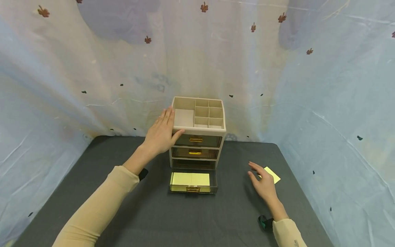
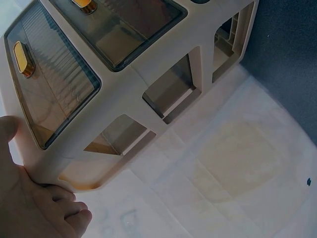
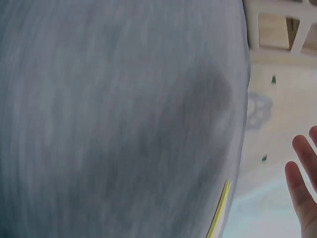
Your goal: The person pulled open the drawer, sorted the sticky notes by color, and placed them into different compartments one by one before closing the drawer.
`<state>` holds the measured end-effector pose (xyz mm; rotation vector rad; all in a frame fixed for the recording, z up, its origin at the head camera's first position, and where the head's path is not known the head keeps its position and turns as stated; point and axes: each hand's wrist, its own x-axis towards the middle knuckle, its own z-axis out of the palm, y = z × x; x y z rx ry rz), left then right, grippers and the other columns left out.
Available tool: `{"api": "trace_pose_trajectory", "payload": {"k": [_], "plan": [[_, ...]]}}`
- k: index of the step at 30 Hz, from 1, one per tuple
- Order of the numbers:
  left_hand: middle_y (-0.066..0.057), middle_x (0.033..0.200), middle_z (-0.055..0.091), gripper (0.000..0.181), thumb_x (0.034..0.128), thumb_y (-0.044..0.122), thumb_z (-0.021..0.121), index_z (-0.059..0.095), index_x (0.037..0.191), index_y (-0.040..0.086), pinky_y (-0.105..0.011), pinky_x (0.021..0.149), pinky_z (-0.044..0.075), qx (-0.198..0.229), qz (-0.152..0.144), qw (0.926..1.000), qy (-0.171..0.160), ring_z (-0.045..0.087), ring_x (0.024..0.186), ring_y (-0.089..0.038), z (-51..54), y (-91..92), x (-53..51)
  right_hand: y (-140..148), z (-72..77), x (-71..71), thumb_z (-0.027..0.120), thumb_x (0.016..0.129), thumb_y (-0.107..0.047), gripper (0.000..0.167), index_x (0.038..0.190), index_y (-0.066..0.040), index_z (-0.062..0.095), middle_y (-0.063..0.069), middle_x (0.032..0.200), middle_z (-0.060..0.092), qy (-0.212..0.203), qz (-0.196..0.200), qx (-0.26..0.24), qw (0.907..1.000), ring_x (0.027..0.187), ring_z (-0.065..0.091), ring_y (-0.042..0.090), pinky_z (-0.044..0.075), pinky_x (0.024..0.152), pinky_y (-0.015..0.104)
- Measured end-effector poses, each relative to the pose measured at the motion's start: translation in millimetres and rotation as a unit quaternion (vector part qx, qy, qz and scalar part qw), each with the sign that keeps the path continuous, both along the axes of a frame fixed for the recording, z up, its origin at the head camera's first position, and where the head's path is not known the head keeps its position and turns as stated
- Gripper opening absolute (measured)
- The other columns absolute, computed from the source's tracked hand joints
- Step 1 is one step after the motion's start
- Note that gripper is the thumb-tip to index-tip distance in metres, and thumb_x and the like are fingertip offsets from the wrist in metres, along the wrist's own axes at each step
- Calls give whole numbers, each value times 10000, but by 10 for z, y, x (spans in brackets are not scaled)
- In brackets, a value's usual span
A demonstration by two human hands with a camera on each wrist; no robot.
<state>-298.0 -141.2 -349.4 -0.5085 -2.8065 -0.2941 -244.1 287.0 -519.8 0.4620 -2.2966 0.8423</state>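
Observation:
A cream desktop drawer organizer point(image 1: 199, 130) stands at the back middle of the table. My left hand point(image 1: 158, 133) rests against its upper left side, fingers straight along the rim and thumb on the front edge. The left wrist view shows this hand point(image 2: 42, 208) touching the organizer point(image 2: 111, 96) at its top corner. The bottom drawer point(image 1: 213, 181) is pulled out, with yellow sticky notes point(image 1: 189, 180) lying in it. My right hand point(image 1: 264, 183) hovers, holding nothing, beside a yellow sticky note point(image 1: 273, 175) that it partly covers.
Two upper drawers point(image 1: 179, 153) with gold handles are closed. The organizer's top has divided compartments point(image 1: 202, 112) with nothing visible in them. A dark grey cloth point(image 1: 185, 219) covers the table, and a patterned curtain point(image 1: 197, 61) hangs behind and at both sides.

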Motion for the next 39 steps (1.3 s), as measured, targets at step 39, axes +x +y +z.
{"api": "trace_pose_trajectory", "payload": {"k": [39], "plan": [[-162, 1731, -73, 894, 1088, 604, 342, 19, 1653, -10, -513, 1282, 148, -27, 11, 10000, -55, -35, 1601, -330, 20, 2, 12, 947, 30, -79, 777, 934, -211, 579, 1357, 124, 569, 380, 1285, 601, -2641, -751, 1154, 9546, 1131, 589, 545, 470, 914, 669]]}}
